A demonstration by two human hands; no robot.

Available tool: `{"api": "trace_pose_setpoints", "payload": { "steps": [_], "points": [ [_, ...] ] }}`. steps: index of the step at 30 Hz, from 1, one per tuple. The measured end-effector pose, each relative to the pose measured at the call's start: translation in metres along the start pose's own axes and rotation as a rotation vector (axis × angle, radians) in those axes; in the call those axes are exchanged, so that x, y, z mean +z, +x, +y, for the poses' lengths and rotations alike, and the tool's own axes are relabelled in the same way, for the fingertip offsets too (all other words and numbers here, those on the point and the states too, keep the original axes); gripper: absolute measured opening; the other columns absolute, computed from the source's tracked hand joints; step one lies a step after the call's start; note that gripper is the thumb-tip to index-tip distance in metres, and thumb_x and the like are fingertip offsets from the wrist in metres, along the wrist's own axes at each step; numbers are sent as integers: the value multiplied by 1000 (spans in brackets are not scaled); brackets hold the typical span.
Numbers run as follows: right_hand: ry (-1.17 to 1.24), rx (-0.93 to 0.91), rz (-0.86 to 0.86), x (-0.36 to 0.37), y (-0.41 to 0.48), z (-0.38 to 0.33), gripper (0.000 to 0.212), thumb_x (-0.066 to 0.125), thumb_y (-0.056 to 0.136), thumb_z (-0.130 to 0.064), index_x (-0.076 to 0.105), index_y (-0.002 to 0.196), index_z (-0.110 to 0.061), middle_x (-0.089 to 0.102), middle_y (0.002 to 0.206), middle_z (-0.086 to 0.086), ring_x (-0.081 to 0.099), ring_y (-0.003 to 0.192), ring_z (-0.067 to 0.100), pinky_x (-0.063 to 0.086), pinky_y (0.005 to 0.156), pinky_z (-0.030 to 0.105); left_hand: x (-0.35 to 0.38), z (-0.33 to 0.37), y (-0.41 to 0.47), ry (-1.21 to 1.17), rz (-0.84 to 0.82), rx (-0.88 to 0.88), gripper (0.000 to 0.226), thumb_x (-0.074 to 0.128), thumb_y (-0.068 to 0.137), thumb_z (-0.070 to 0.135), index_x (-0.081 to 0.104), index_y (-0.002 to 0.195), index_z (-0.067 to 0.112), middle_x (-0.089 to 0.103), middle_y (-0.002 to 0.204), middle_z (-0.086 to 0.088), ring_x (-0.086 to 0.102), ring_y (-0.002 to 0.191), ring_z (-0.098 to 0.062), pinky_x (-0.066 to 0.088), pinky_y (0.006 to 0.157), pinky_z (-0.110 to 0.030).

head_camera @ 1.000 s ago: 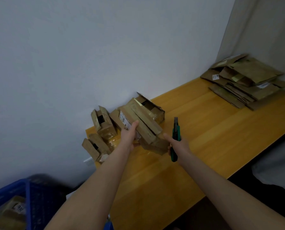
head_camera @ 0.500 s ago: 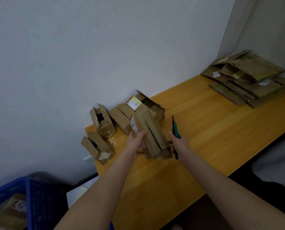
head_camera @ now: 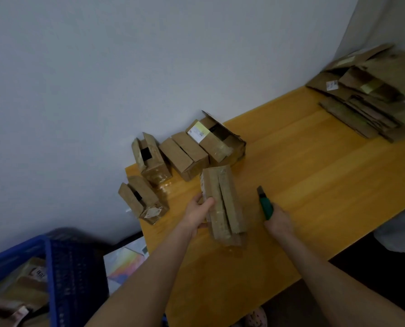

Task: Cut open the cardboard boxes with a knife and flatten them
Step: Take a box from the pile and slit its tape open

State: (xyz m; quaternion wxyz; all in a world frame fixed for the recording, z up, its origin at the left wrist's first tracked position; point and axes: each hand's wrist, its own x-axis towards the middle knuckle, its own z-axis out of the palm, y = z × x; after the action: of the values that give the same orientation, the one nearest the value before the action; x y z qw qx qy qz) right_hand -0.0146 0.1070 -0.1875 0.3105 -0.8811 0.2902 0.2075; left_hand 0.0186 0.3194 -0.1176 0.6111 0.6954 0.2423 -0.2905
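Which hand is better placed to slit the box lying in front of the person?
Right, most likely: the right hand grips the green knife beside the box, while the left hand holds the box's left side, steadying it on the table.

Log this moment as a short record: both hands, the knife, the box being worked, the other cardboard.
left hand: grips the left side of the held box, thumb on top
right hand: holds the knife, clear of the box
knife: green handle, tip pointing away from the person
held box: between the hands, long seam facing up
waiting boxes: four by the wall, several with open flaps
flattened pile: far right corner of the table
blue crate: lower left, beside the table, cardboard inside
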Motion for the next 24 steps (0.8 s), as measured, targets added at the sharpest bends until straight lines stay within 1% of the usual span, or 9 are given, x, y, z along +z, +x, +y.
{"api": "trace_pose_setpoints", "payload": {
  "steps": [4,7,10,12,13,15,17,21,24],
  "points": [
    [-45,25,22,-1,8,5,67,52,96,-8,19,153,-18,33,146,19,39,130,34,42,104,41,-4,-4,6,10,6,7,73,67,88,32,29,150,22,63,120,-3,65,96,-16,55,71,-35],
    [-82,-14,81,-9,4,-6,57,51,99,-25,27,150,-16,38,141,18,43,125,34,42,102,41,-6,-3,7,29,8,29,74,67,89,29,28,151,21,64,109,2,65,91,-12,55,72,-34],
    [18,-173,132,-17,-6,-30,60,54,95,-40,35,146,-14,44,139,15,45,124,31,40,103,39,-5,2,7,56,5,69,78,68,89,28,24,153,21,63,104,3,64,89,-11,56,78,-38],
    [145,-276,102,-20,-16,-49,68,60,91,-45,35,146,-14,41,144,11,41,130,27,37,106,39,-4,7,7,85,10,101,78,68,89,28,25,153,20,63,104,3,65,89,-13,57,83,-42],
    [201,-324,58,-20,-22,-59,75,64,87,-48,33,147,-15,40,145,8,41,131,25,39,106,41,-3,10,5,98,10,118,78,69,88,28,26,152,19,62,104,3,65,89,-13,58,80,-40],
    [264,-378,-38,-21,-34,-76,94,71,75,-58,28,150,-19,42,143,3,44,129,23,44,103,46,-2,16,0,129,10,148,79,69,88,30,26,152,19,62,111,0,63,87,-12,56,69,-30],
    [280,-401,-65,-22,-41,-85,106,72,62,-68,28,148,-25,46,141,-1,47,126,20,46,100,47,-2,21,-5,146,1,165,77,69,88,31,27,151,19,60,113,-2,62,86,-10,52,64,-25],
    [276,-436,-40,-30,-47,-91,91,79,70,-46,33,145,-23,51,137,0,50,125,20,48,100,44,-5,26,-9,141,-33,176,71,72,86,32,36,146,21,62,108,1,64,93,-16,56,75,-35],
    [227,-458,-30,-36,-51,-93,76,75,79,-41,37,143,-24,54,134,-1,52,123,20,47,99,40,-7,27,-10,163,-23,182,77,74,83,34,34,148,20,62,115,-2,63,99,-18,56,79,-37]
  ]
}}
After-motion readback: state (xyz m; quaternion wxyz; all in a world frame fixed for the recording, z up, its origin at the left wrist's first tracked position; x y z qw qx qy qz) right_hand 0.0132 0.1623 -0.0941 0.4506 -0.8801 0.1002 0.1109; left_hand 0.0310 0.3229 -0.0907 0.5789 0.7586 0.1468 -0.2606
